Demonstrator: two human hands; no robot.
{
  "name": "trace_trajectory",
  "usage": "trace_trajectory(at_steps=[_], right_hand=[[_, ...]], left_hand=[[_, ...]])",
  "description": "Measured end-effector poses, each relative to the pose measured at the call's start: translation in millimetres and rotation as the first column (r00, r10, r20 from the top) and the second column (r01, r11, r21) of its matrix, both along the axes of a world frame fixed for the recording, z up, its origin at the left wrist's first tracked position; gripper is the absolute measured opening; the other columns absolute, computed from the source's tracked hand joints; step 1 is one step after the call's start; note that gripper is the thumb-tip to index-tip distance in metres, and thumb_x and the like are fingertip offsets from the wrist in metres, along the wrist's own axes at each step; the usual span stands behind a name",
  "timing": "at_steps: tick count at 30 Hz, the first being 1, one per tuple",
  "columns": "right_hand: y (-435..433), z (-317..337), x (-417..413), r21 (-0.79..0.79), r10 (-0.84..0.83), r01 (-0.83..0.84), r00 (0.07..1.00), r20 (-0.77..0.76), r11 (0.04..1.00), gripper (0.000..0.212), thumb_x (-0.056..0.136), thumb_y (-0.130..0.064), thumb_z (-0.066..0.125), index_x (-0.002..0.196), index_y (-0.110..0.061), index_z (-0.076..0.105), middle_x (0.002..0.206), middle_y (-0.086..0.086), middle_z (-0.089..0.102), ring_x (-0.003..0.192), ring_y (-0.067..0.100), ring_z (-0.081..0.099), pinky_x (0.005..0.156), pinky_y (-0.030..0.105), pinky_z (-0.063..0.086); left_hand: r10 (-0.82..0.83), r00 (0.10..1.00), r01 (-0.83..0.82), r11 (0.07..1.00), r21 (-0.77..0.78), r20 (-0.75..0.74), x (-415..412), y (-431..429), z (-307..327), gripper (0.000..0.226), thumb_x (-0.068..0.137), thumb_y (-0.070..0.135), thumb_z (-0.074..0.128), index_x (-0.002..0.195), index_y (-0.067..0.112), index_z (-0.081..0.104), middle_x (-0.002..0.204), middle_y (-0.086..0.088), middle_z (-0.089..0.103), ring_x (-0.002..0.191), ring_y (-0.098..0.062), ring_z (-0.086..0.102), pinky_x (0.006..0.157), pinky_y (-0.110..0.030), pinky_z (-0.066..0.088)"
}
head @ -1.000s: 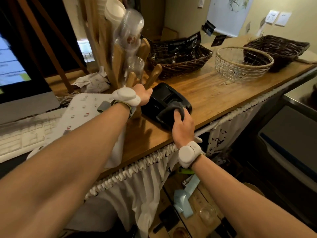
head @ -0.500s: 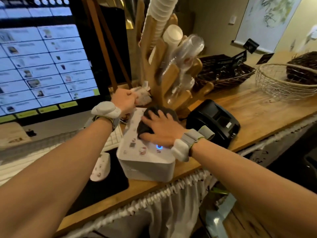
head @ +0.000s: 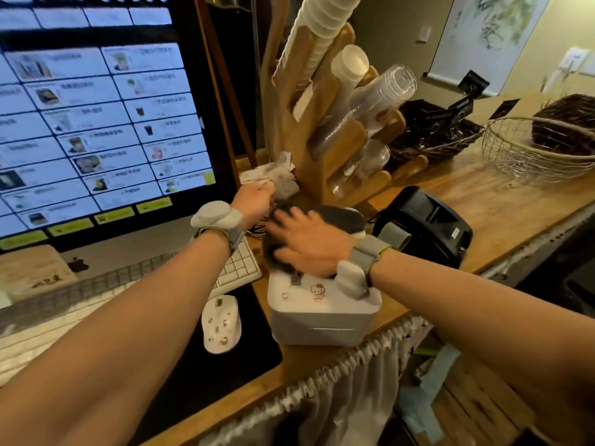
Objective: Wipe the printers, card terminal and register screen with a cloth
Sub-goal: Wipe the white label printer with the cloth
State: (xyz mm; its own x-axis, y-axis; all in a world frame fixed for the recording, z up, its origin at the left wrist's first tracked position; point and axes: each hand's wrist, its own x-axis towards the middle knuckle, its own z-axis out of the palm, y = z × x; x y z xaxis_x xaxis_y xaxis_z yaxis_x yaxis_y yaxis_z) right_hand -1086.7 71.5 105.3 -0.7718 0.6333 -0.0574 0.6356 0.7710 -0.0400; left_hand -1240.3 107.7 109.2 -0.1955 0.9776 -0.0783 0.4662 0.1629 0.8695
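A white printer (head: 322, 310) with small stickers sits at the counter's front edge. My right hand (head: 306, 241) lies flat on its top, fingers spread, pressing a dark grey cloth (head: 341, 217) onto it. My left hand (head: 254, 201) reaches behind the printer's far left corner, fingers curled near crumpled papers; what it touches is hidden. A black printer (head: 425, 225) stands just right of the white one. The lit register screen (head: 96, 123) fills the left.
A wooden cup holder (head: 322, 123) with stacked cups stands behind the printers. A white keyboard (head: 238, 268) and mouse (head: 222, 323) lie left of the white printer. A wire basket (head: 534, 152) and dark wicker baskets (head: 431, 136) sit at the right on the wooden counter (head: 483, 201).
My right hand moved the cloth from the black printer to the top of the white printer. My left hand went from the black printer to behind the white one. The view swung left.
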Motion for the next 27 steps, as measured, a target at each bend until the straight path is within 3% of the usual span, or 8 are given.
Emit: trace_trajectory(at_steps=[2,4,6,9,14,19,23,27], right_hand=[[-4.1,-2.5,-2.9,-0.027,0.146,-0.146,0.989,-0.005,0.989,0.052,0.097,-0.037,0.031,0.146,-0.022,0.026,0.156,0.005,0.021,0.141,0.028,0.015,0.111,0.047,0.017],[6.6,0.8,-1.6,-0.02,0.034,-0.035,0.999,-0.042,0.999,0.051,0.097,-0.035,0.032,0.146,-0.022,0.025,0.156,0.006,0.018,0.141,0.029,0.017,0.112,0.047,0.019],[6.7,0.1,-5.9,0.005,-0.019,0.019,0.999,-0.039,1.0,0.05,0.096,-0.036,0.032,0.145,-0.023,0.029,0.154,0.007,0.021,0.139,0.033,0.019,0.11,0.05,0.02],[-5.1,-6.9,-8.3,-0.029,0.196,-0.198,0.979,-0.051,0.98,0.046,0.095,-0.035,0.033,0.14,-0.026,0.039,0.152,0.006,0.027,0.139,0.029,0.019,0.11,0.049,0.018],[-2.9,-6.9,7.1,-0.041,0.045,-0.047,0.997,-0.055,0.998,0.053,0.095,-0.045,0.033,0.145,-0.031,0.027,0.156,0.009,0.014,0.139,0.035,0.015,0.111,0.048,0.017],[0.2,12.9,11.3,-0.45,0.071,-0.154,0.978,-0.196,0.88,0.043,0.097,-0.046,0.034,0.136,-0.033,0.045,0.154,-0.003,0.026,0.145,0.025,0.006,0.114,0.035,-0.002],[-6.4,0.3,-2.0,-0.173,-0.005,-0.022,0.988,-0.154,0.985,0.048,0.096,-0.044,0.035,0.141,-0.026,0.039,0.153,0.005,0.026,0.139,0.033,0.02,0.112,0.046,0.019],[11.7,-3.2,10.5,-0.051,-0.212,0.208,0.973,-0.086,0.977,0.055,0.097,-0.046,0.028,0.145,-0.02,0.026,0.153,0.008,0.021,0.138,0.036,0.018,0.111,0.048,0.019]], left_hand=[[0.032,0.999,-0.032,0.999,0.018,0.028,-1.3,-0.2,-0.3,0.033,0.1,0.029,0.037,0.089,0.01,0.062,0.098,-0.012,0.062,0.093,-0.025,0.056,0.086,-0.034,0.042],[0.071,0.997,-0.072,0.997,0.031,0.024,-0.9,-2.7,-1.0,0.036,0.1,0.033,0.038,0.08,0.017,0.063,0.097,-0.008,0.062,0.092,-0.022,0.055,0.086,-0.033,0.042],[0.118,0.993,-0.117,0.992,0.046,-0.014,0.4,-7.2,-2.9,0.041,0.1,0.039,0.038,0.093,0.013,0.07,0.101,-0.007,0.063,0.096,-0.022,0.056,0.084,-0.031,0.039],[0.163,0.985,-0.161,0.986,0.041,-0.049,3.3,-12.5,-3.5,0.052,0.099,0.044,0.035,0.106,0.005,0.068,0.107,-0.012,0.067,0.094,-0.024,0.057,0.083,-0.033,0.04],[0.22,0.975,-0.216,0.972,0.096,-0.04,8.7,-22.4,-3.7,0.045,0.099,0.045,0.034,0.088,0.012,0.062,0.109,-0.017,0.068,0.104,-0.032,0.061,0.095,-0.041,0.044],[0.241,0.97,-0.237,0.963,0.128,-0.016,13.8,-30.3,-1.6,0.039,0.099,0.044,0.035,0.083,0.015,0.057,0.094,-0.012,0.066,0.092,-0.027,0.06,0.095,-0.044,0.045],[0.31,0.951,-0.304,0.937,0.173,-0.011,9.4,-30.5,5.4,0.04,0.098,0.04,0.037,0.069,0.022,0.057,0.099,-0.014,0.07,0.099,-0.032,0.063,0.091,-0.043,0.046],[0.315,0.949,-0.308,0.939,0.155,-0.024,1.4,-29.7,8.1,0.041,0.1,0.045,0.031,0.084,0.022,0.061,0.103,-0.008,0.069,0.102,-0.029,0.062,0.094,-0.041,0.044]])
